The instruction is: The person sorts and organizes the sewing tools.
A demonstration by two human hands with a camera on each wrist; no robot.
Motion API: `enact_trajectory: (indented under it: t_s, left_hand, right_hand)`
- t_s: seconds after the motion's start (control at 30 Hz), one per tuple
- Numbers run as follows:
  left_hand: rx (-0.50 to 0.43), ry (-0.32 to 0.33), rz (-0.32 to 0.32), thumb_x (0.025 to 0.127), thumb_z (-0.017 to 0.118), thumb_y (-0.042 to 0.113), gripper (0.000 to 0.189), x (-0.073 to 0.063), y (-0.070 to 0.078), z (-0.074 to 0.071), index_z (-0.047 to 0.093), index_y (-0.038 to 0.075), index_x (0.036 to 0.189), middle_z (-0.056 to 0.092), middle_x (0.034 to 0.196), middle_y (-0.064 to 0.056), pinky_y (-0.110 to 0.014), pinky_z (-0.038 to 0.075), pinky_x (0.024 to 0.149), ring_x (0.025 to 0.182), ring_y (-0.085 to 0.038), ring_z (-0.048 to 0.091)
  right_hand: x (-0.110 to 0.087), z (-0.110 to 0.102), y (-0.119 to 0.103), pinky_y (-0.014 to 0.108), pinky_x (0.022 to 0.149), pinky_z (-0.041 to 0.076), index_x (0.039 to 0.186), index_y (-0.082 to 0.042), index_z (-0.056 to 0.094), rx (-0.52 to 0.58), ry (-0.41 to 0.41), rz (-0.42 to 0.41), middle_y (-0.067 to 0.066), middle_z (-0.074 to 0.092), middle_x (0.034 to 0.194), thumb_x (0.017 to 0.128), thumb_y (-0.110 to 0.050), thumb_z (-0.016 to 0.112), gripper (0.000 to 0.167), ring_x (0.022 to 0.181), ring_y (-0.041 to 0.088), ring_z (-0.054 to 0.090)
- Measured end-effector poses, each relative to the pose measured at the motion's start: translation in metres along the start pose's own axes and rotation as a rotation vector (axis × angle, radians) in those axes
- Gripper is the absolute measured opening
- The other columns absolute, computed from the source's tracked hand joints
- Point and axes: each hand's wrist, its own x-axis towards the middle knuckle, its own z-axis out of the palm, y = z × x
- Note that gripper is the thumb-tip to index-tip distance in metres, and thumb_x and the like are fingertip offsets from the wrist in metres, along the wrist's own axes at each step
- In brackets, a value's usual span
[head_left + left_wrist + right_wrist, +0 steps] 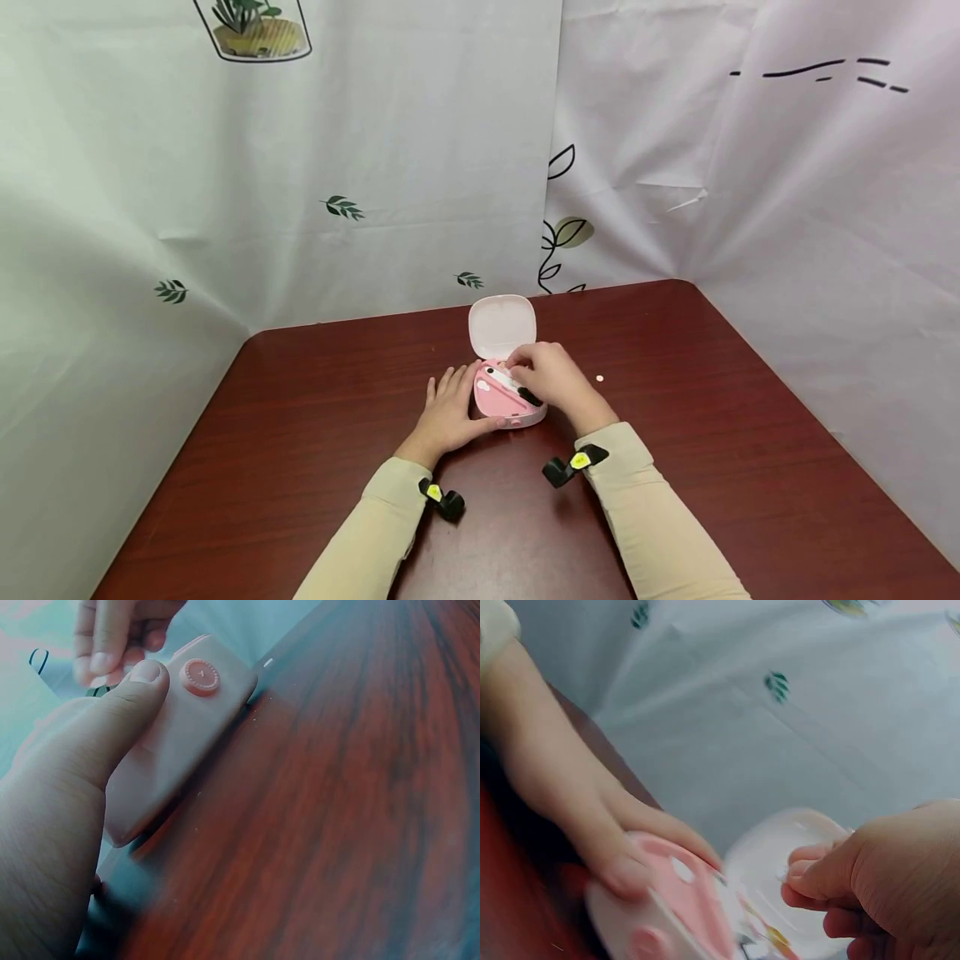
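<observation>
A small pink and white case (498,402) stands on the table with its pale lid (502,325) raised at the back. Inside lie a white piece with a dark spot, a black-ended item and, in the right wrist view, a yellow-gold piece (778,939); their kinds are unclear. My left hand (447,421) holds the case at its left side, the thumb on the front edge near a round pink button (200,677). Above the case's right part, my right hand (555,379) pinches a tiny whitish piece (98,682) between thumb and fingertips, mostly hidden.
A small white disc (600,378) lies on the dark red wooden table (337,400) to the right of the case. Pale printed cloth (420,150) hangs behind the table and along both sides. Each wrist wears a black camera mount.
</observation>
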Motion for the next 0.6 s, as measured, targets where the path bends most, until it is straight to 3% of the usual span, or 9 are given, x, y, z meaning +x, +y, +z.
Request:
enact_trajectory:
  t_s: [0.37, 0.6]
  left_hand:
    - [0.004, 0.010, 0.029, 0.080, 0.066, 0.074, 0.108, -0.001, -0.002, 0.001, 0.022, 0.018, 0.162, 0.034, 0.161, -0.015, -0.067, 0.008, 0.117, 0.149, -0.043, 0.024]
    - [-0.010, 0.000, 0.030, 0.079, 0.068, 0.071, 0.109, 0.000, -0.003, 0.000, 0.020, 0.020, 0.163, 0.033, 0.161, -0.016, -0.068, 0.008, 0.117, 0.149, -0.043, 0.023]
  right_hand:
    - [-0.003, 0.034, -0.023, 0.039, 0.088, 0.052, 0.088, -0.013, 0.079, -0.207, -0.082, -0.249, 0.000, 0.075, 0.088, 0.086, -0.008, 0.076, 0.006, 0.090, 0.021, 0.069]
    - [-0.003, 0.038, -0.026, 0.042, 0.087, 0.051, 0.088, -0.012, 0.079, -0.291, -0.073, -0.311, 0.003, 0.074, 0.088, 0.086, -0.008, 0.074, 0.006, 0.090, 0.025, 0.068]
